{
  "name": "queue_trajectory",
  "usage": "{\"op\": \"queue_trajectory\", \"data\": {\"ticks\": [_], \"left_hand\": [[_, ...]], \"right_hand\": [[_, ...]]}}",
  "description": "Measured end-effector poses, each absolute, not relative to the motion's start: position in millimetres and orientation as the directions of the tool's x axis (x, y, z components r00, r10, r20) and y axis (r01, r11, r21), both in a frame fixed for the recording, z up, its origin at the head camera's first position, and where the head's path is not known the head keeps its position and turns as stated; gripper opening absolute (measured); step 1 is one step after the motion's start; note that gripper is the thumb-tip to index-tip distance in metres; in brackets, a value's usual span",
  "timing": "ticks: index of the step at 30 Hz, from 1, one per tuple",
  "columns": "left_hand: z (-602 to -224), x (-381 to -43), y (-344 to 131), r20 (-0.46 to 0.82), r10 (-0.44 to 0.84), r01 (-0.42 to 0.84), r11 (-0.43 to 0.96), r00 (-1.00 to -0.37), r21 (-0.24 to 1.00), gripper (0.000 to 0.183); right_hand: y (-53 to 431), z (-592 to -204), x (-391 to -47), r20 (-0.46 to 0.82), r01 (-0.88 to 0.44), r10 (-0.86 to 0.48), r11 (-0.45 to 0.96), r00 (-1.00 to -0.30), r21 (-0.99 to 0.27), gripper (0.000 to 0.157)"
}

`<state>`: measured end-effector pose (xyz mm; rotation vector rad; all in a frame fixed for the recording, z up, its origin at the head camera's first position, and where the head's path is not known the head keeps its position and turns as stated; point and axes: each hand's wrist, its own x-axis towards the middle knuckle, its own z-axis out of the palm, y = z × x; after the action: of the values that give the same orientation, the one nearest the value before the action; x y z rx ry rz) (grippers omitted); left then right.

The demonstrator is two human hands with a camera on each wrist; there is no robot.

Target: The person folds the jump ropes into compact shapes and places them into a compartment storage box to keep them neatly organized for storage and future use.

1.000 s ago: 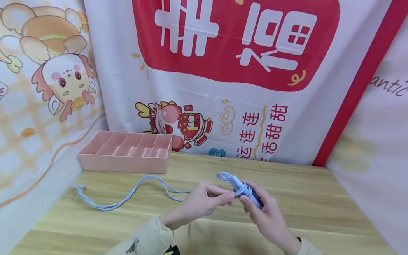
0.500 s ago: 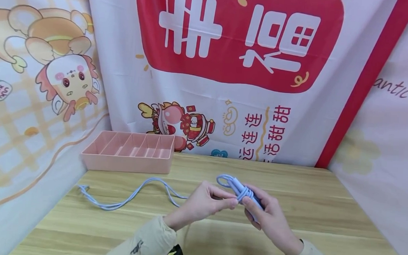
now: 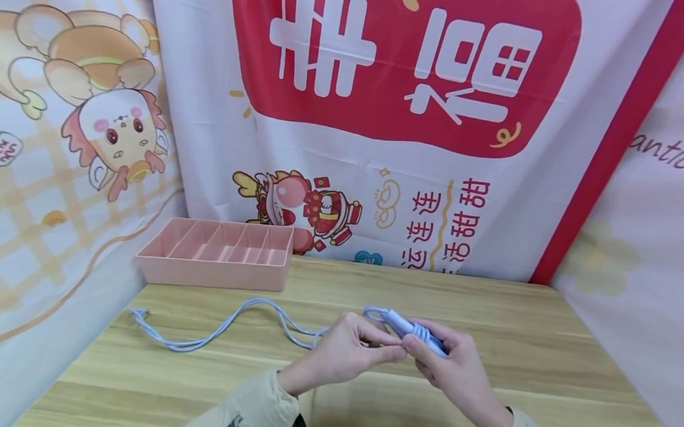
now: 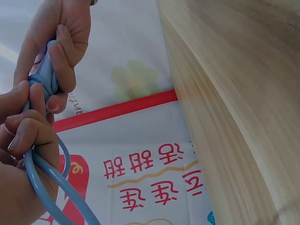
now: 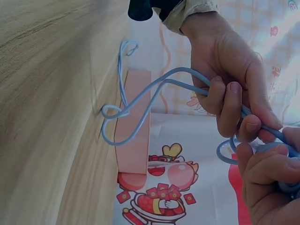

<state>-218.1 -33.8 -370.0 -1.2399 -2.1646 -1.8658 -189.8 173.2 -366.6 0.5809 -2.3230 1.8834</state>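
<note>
A light blue skipping rope [image 3: 193, 347] has its handle end [image 3: 395, 321] between my hands, above the table. My right hand [image 3: 456, 371] grips this handle end, with several turns of cord [image 3: 419, 332] wound round it. Just left of it, my left hand [image 3: 348, 351] pinches the cord close to the windings. In the right wrist view, the doubled cord [image 5: 180, 77] runs through the curled fingers of my left hand [image 5: 229, 93]. A small loop of cord [image 3: 373, 313] sticks out past the handle's tip. The slack lies doubled across the table to the left.
At the back left of the wooden table [image 3: 489, 314] stands a pink divided box [image 3: 211, 274]. Printed cloth hangs behind the table [image 3: 334, 154] and along both sides.
Both hands have shifted slightly right and down in the head view. The wound handle end has tipped nearer to level, and the left hand's pinch has come closer to the right thumb.
</note>
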Motion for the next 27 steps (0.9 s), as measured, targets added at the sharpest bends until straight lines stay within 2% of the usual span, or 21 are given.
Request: {"op": "queue_trajectory", "data": {"ticks": [5, 10, 15, 20, 23, 27], "left_hand": [[-370.1, -214.6, -31.7, 0.554, 0.499, 0.627, -0.026, -0.667, 0.778, 0.016], [-371.5, -214.3, -26.6, 0.673, 0.423, 0.739, -0.012, -0.607, 0.673, 0.01], [-367.9, -213.1, -23.1, 0.748, 0.38, 0.811, 0.007, -0.544, 0.585, 0.007], [-366.1, -211.6, -23.4, 0.796, 0.395, 0.875, 0.041, -0.458, 0.483, 0.009], [-374.1, -216.6, -24.3, 0.822, 0.419, 0.915, 0.065, -0.387, 0.398, 0.014], [-382.8, -223.0, -24.9, 0.847, 0.454, 0.961, 0.109, -0.276, 0.255, 0.015]], "right_hand": [[173.4, -364.1, -185.4, 0.228, -0.252, -0.171, 0.135, -0.959, -0.958, 0.029], [175.6, -361.3, -188.3, 0.139, -0.136, -0.137, -0.033, -0.981, -0.99, 0.032], [182.3, -358.8, -193.5, 0.099, -0.033, -0.276, -0.233, -0.956, -0.972, 0.028], [189.0, -359.3, -197.8, 0.066, 0.117, -0.444, -0.372, -0.893, -0.921, 0.027], [191.7, -360.0, -200.3, 0.047, 0.152, -0.491, -0.359, -0.87, -0.921, 0.028], [190.9, -359.1, -201.3, 0.019, 0.084, -0.442, -0.211, -0.897, -0.974, 0.028]]}}
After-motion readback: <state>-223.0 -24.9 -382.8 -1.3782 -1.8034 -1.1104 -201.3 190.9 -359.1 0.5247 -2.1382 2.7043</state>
